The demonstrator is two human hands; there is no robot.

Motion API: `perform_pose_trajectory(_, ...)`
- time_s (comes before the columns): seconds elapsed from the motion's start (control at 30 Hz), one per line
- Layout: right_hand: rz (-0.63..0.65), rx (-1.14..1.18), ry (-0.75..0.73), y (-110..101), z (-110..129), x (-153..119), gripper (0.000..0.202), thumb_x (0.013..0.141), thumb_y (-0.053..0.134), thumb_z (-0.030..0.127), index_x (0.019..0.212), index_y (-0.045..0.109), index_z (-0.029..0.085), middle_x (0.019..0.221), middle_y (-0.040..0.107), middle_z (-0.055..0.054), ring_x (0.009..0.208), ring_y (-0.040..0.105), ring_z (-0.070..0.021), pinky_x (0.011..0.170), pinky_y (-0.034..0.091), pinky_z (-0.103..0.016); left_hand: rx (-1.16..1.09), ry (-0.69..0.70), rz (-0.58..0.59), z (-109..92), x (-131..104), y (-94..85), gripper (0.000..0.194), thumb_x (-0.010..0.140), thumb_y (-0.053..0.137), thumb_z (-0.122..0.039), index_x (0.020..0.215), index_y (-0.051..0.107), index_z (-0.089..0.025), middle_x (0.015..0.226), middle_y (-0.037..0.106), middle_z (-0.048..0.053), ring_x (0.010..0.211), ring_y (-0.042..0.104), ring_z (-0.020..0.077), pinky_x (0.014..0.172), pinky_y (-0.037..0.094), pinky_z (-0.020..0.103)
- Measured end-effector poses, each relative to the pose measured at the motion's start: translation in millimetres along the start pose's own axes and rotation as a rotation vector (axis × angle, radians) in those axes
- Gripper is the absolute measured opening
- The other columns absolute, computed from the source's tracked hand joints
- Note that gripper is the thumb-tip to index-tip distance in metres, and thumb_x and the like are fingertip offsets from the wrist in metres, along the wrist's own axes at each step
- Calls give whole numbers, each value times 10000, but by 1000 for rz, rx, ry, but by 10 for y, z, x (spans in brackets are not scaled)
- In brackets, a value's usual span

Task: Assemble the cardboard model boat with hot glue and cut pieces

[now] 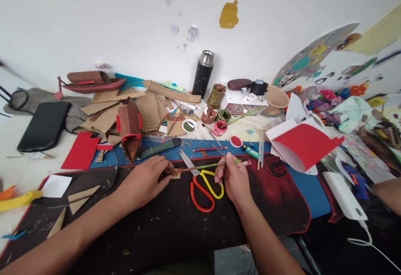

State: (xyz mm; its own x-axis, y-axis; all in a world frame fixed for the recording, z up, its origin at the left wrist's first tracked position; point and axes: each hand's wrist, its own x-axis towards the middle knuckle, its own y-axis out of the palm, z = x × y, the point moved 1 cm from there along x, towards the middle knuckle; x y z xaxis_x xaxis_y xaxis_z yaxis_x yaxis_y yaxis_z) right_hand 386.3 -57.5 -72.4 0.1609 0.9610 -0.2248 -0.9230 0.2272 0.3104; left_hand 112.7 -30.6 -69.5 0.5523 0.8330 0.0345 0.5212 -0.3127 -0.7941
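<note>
My left hand (pixel 149 180) pinches a small piece of cardboard (pixel 176 175), partly coated in brown paint and largely hidden by the fingers. In my right hand (pixel 234 180) is a thin paintbrush (pixel 206 166) with a green handle, its tip touching the cardboard piece. Scissors (pixel 202 210) with red and yellow handles lie partly open between my hands, under the brush. Beyond my left hand stands a brown model boat (pixel 129 120) with red trim. Pots of brown paint (pixel 209 115), green paint (pixel 223 116) and red paint (pixel 220 128) sit farther back.
A black flask (pixel 203 74) stands against the wall. Cardboard scraps (pixel 148 110) and a second model boat (pixel 94 84) fill the back left, beside a black phone (pixel 44 125). Red paper (pixel 307 143) and a white power strip (pixel 344 195) lie right. Another person's arm (pixel 388 195) shows at the right edge.
</note>
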Motion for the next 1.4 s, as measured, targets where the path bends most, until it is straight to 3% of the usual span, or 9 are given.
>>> perform_pose_trajectory(0.23,-15,39,-3,-25,-9,-3,515,881,798,666,747,650,191,470,564,37,367,555,-128,366,374,-197,-75,-22,22,-21,-16,-21,110,970,587,-270,894,663,-246,942,724,45,916,692,242,837,553,352)
perform_pose_trajectory(0.37,-22,62,-7,-34,-6,-3,518,882,799,667,742,651,191,472,561,37,364,542,-123,369,383,-200,-71,-54,13,-34,15,-141,111,966,580,-302,895,649,-251,929,715,34,889,684,240,816,537,347)
perform_pose_trajectory(0.5,-26,89,-19,-33,-1,-6,517,876,808,666,742,660,189,464,547,42,368,539,-122,362,381,-200,8,-72,-39,-74,272,-351,113,951,593,-332,922,675,-259,964,736,34,917,691,259,833,528,358)
perform_pose_trajectory(0.6,-42,110,-24,-40,-10,-19,515,870,816,664,747,664,187,461,550,44,369,544,-118,368,393,-196,81,-64,-11,-133,570,-414,84,920,609,-270,916,690,-246,961,748,39,908,703,262,835,520,356)
perform_pose_trajectory(0.73,-49,134,-4,-67,-31,-48,522,848,836,666,742,661,186,455,550,46,358,539,-116,349,371,-190,225,-34,105,-198,901,-324,71,928,652,-253,939,719,-234,973,766,53,901,718,272,786,508,352)
perform_pose_trajectory(0.87,-55,145,11,-92,-46,-57,523,837,845,668,745,659,188,456,542,53,352,532,-113,341,368,-187,318,22,158,-197,1067,-205,56,918,680,-212,914,733,-229,980,782,59,944,735,283,778,507,353)
perform_pose_trajectory(1.17,-32,124,26,-105,-85,-41,527,868,813,672,744,641,189,466,547,50,365,548,-122,350,383,-198,398,85,156,-117,1095,-125,149,952,636,-217,889,771,-208,983,792,103,991,734,319,879,525,412)
perform_pose_trajectory(1.4,-23,122,25,-106,-86,-51,524,862,821,666,751,652,184,465,554,45,366,551,-123,346,376,-192,406,90,119,-174,1056,-186,265,994,525,-213,987,789,-193,1038,804,129,1022,736,328,914,541,436)
